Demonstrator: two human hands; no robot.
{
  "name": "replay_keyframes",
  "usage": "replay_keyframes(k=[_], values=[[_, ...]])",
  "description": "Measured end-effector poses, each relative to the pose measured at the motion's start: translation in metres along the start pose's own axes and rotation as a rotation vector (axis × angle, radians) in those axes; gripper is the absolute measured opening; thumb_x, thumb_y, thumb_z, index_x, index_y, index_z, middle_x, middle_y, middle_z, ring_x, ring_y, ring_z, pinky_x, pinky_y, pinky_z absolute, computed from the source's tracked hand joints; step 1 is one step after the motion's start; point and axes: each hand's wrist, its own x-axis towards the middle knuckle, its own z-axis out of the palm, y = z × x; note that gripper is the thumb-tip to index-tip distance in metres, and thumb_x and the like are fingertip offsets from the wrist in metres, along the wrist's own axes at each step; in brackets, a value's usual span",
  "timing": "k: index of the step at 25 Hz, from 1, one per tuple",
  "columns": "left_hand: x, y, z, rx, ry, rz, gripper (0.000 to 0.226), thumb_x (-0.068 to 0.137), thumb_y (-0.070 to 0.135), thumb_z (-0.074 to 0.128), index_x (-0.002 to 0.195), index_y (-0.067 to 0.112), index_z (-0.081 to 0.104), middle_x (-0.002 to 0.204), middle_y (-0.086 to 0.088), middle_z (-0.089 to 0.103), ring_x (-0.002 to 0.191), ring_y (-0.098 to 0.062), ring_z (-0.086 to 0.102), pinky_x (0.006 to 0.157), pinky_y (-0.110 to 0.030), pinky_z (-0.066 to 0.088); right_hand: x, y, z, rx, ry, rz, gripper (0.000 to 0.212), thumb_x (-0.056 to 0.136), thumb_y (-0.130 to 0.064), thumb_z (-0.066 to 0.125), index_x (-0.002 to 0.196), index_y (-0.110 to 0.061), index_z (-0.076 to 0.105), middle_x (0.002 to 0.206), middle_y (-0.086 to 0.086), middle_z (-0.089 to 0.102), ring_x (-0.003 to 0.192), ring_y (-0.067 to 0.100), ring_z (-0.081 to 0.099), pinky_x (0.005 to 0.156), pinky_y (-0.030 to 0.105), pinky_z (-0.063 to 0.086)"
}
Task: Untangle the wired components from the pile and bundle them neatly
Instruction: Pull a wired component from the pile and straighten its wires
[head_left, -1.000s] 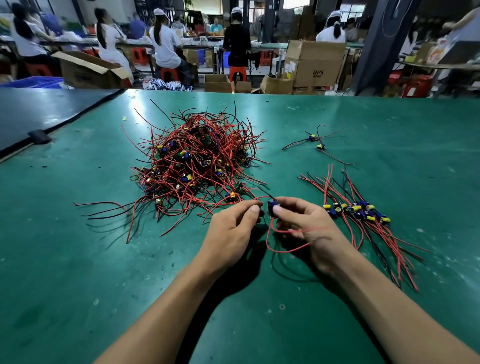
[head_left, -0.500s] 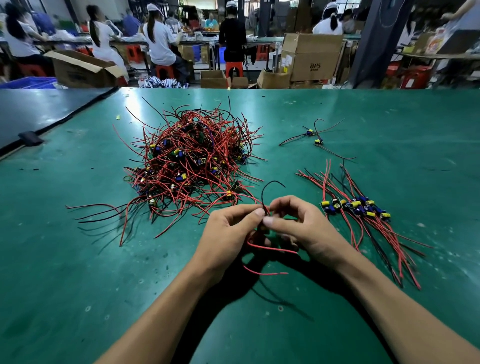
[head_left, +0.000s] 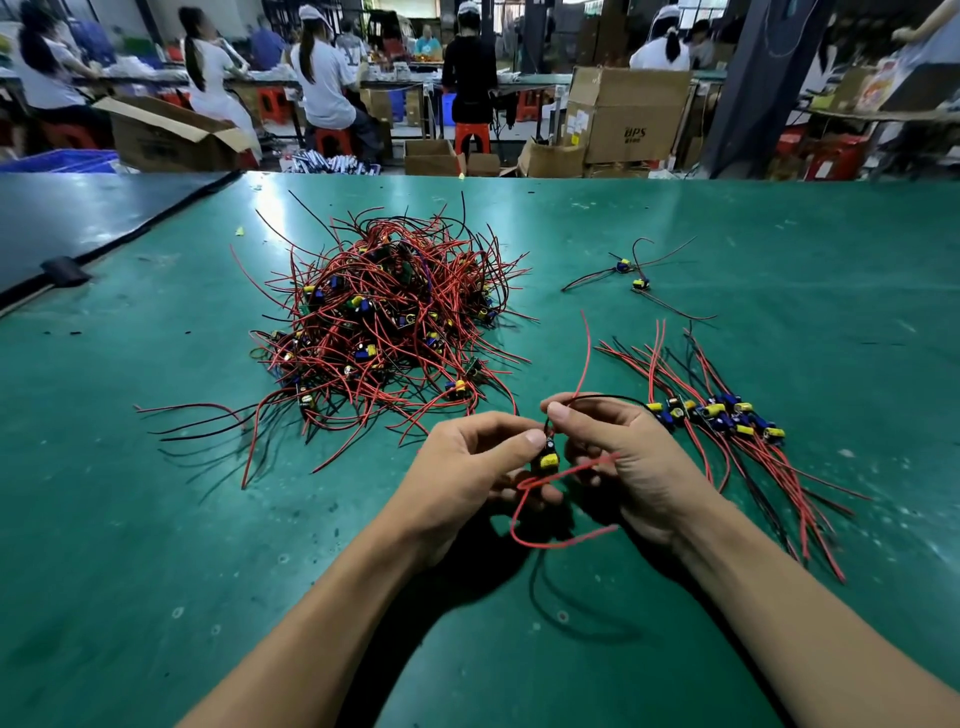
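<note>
- Pile (head_left: 384, 322): tangled red and black wires, centre-left on bench (head_left: 156, 519).
- Held item: component (head_left: 548, 460), yellow-capped, between both hands above bench, red lead looped below.
- Left hand (head_left: 467, 467): grip pinching component.
- Right hand (head_left: 634, 467): grip pinching component's wires.
- Bundle (head_left: 727, 415): sorted row, just right of right hand.

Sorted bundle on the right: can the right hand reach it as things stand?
Probably yes: the sorted bundle lies just beside the right hand with nothing between, though that hand pinches a wire of the held component.
</note>
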Motion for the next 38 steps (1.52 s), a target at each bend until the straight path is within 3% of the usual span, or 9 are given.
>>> replay_keyframes(k=[5,9,12,15,18,20,25,31,38], values=[[0.001,-0.003,0.001,0.147,0.018,0.049,0.006,0.085,-0.003,0.066,0.089,0.001,0.069,0.073,-0.007,0.068,0.064,-0.015,0.063,0.060,-0.020,0.052,-0.005,0.000,0.003,-0.168,0.088,-0.080,0.027,0.063,-0.035,0.083,0.082,-0.017,0.076,0.064,0.009,0.055,0.041,0.012,0.040,0.040,0.018,0.030],[-0.002,0.001,-0.001,0.218,-0.035,-0.005,0.009,0.082,0.008,0.069,0.088,0.005,0.075,0.070,-0.011,0.064,0.066,-0.023,0.052,0.063,-0.029,0.042,-0.009,-0.001,0.004,-0.269,0.070,-0.200,0.016,0.075,-0.020,0.080,0.081,-0.007,0.073,0.059,0.005,0.061,0.044,0.008,0.043,0.042,0.016,0.035],[-0.004,0.004,-0.001,0.294,-0.090,-0.028,0.011,0.087,0.007,0.065,0.090,0.003,0.074,0.066,-0.010,0.059,0.063,-0.020,0.049,0.059,-0.027,0.039,-0.013,-0.005,0.004,-0.318,0.043,-0.229,0.009,0.077,-0.014,0.080,0.078,-0.007,0.074,0.059,0.005,0.063,0.047,0.008,0.042,0.044,0.015,0.032],[-0.004,0.004,0.000,0.380,-0.096,-0.014,0.014,0.090,0.006,0.061,0.088,-0.005,0.070,0.065,-0.010,0.054,0.061,-0.018,0.047,0.056,-0.026,0.038,-0.015,-0.004,0.004,-0.319,0.007,-0.223,0.005,0.080,-0.012,0.078,0.079,-0.008,0.075,0.063,0.005,0.066,0.053,0.009,0.051,0.050,0.015,0.038],[-0.004,0.006,0.001,0.340,-0.086,-0.010,0.014,0.091,0.005,0.061,0.085,0.000,0.072,0.064,-0.006,0.057,0.054,-0.013,0.050,0.053,-0.018,0.043,-0.016,-0.003,0.004,-0.387,-0.008,-0.214,0.013,0.083,-0.024,0.075,0.086,-0.012,0.077,0.069,0.005,0.066,0.063,0.016,0.049,0.056,0.024,0.035],[-0.005,0.006,0.003,0.303,-0.075,0.013,0.016,0.093,0.010,0.061,0.084,0.005,0.072,0.063,-0.002,0.060,0.055,-0.011,0.053,0.054,-0.017,0.045,-0.016,-0.005,0.004,-0.379,-0.022,-0.210,0.019,0.080,-0.028,0.075,0.086,-0.011,0.077,0.067,0.002,0.066,0.058,0.012,0.048,0.052,0.019,0.036],[-0.004,0.002,0.002,0.153,-0.070,-0.023,0.015,0.091,0.013,0.063,0.090,0.002,0.074,0.083,-0.013,0.073,0.078,-0.024,0.065,0.078,-0.035,0.053,-0.015,-0.009,0.004,-0.320,-0.003,-0.189,0.019,0.067,-0.032,0.081,0.076,-0.015,0.077,0.062,0.006,0.063,0.049,0.011,0.043,0.044,0.019,0.034],[-0.005,0.003,0.000,0.046,-0.111,-0.080,0.019,0.072,0.019,0.074,0.083,0.004,0.076,0.079,-0.016,0.073,0.067,-0.019,0.065,0.067,-0.026,0.054,-0.014,-0.003,0.006,-0.190,-0.053,-0.106,0.023,0.059,-0.036,0.087,0.071,-0.021,0.074,0.066,0.008,0.067,0.058,0.017,0.049,0.053,0.026,0.038],[-0.004,0.004,0.000,0.012,-0.073,-0.051,0.015,0.071,0.017,0.074,0.081,0.006,0.075,0.069,-0.012,0.066,0.059,-0.017,0.063,0.061,-0.024,0.053,-0.014,-0.003,-0.003,-0.257,-0.083,-0.134,0.027,0.071,-0.031,0.085,0.090,-0.013,0.079,0.069,0.007,0.063,0.052,0.010,0.048,0.047,0.019,0.042]])
